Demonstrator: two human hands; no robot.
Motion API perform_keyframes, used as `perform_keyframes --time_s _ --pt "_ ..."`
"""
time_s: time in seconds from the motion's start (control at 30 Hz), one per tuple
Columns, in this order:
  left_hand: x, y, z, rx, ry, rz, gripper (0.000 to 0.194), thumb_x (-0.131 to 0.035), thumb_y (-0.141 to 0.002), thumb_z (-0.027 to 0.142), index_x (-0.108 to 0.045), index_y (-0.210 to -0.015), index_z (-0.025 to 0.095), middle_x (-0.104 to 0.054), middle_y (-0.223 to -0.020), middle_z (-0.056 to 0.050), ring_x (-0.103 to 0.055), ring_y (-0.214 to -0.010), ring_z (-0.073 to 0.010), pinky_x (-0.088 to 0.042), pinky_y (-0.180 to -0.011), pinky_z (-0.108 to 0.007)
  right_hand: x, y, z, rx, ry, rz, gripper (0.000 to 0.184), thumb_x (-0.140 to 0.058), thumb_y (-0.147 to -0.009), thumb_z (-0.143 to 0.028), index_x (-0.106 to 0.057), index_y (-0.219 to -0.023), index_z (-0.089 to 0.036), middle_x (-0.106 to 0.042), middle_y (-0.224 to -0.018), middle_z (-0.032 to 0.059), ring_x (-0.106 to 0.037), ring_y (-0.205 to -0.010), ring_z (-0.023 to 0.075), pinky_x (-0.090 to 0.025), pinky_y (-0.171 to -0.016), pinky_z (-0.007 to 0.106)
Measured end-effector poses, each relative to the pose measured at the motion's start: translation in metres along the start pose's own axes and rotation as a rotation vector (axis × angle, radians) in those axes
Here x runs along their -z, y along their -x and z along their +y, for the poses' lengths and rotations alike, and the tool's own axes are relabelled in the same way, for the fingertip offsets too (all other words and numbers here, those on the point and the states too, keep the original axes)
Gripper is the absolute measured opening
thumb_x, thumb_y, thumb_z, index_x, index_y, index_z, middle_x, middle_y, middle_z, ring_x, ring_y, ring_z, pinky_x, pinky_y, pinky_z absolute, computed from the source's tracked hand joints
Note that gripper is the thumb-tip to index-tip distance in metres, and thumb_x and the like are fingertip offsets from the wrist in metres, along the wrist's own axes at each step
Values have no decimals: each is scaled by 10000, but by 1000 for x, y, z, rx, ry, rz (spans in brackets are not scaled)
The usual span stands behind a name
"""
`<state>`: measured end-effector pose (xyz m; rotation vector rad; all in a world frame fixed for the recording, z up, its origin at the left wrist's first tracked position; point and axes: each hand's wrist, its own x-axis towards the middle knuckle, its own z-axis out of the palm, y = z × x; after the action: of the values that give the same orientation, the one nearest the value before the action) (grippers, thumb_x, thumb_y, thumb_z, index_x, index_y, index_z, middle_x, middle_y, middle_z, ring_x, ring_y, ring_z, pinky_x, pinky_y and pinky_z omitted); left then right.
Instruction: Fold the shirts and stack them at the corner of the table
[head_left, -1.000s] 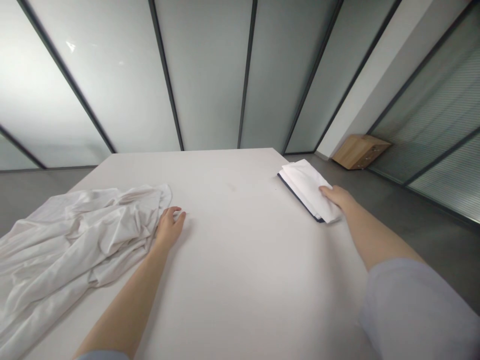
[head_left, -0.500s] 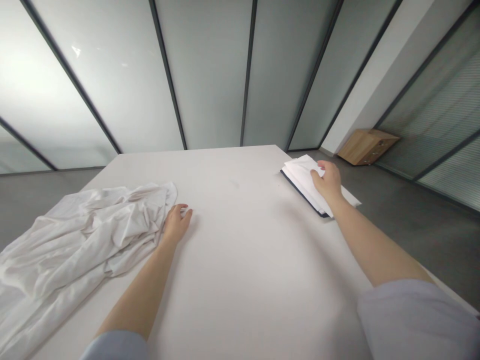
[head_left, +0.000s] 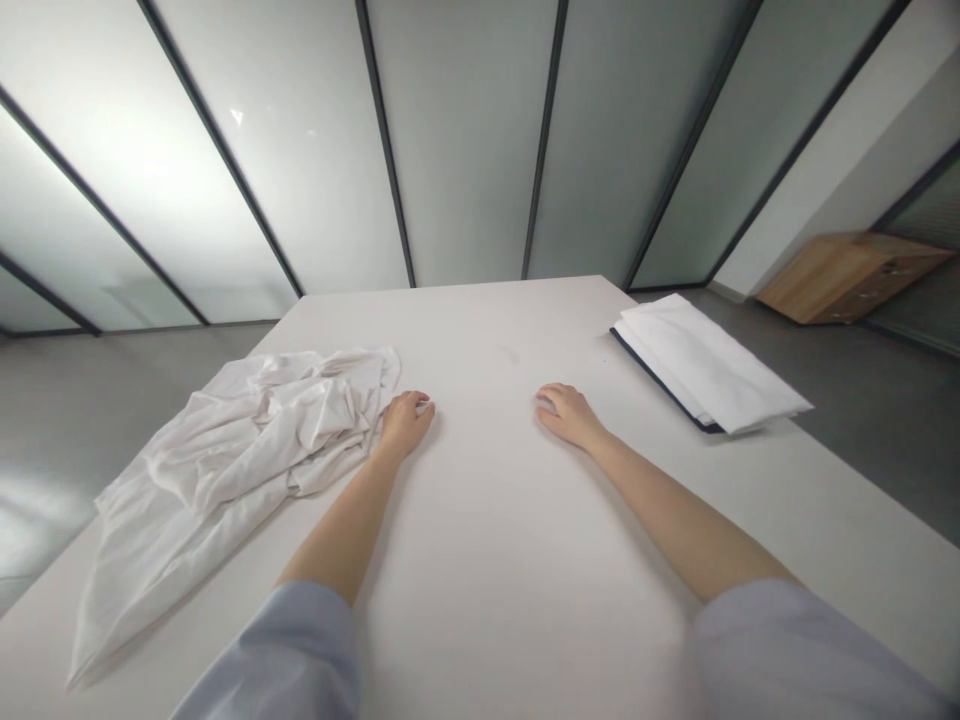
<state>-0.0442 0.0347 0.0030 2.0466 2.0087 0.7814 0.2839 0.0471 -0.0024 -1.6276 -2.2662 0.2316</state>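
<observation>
Crumpled white cloth (head_left: 255,450) is spread over the left side of the white table (head_left: 495,540). At its right edge rests my left hand (head_left: 406,422), fingers loosely curved and apart, with nothing visible in it. My right hand (head_left: 568,414) lies on the tabletop right of the middle, its fingers slightly bent and holding nothing. Beyond it to the right is a flat stack of folded white cloth (head_left: 705,360), with a dark navy layer (head_left: 664,385) showing underneath along the left side.
Frosted glass panels (head_left: 465,140) with dark frames stand behind the table's far edge. A wooden cabinet (head_left: 832,280) sits on the grey floor (head_left: 900,400) at the right. The folded stack reaches the table's right edge.
My right hand has left the folded stack and come left onto the bare tabletop. My left hand stays beside the crumpled cloth. The view has turned to the left.
</observation>
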Motion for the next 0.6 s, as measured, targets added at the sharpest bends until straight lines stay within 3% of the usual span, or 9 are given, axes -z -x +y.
perform_keyframes --time_s 0.6 --pt "1 4 2 -45 -71 -31 248 -551 -843 317 -691 -1024 223 -673 -1117 -97 -609 -1046 -275 -459 -921 -390 7 0 6 6 -51 -27 289 -542 -851 -265 -674 -1103 -217 -603 -1313 89 -520 -1218 254 -369 -1057 382"
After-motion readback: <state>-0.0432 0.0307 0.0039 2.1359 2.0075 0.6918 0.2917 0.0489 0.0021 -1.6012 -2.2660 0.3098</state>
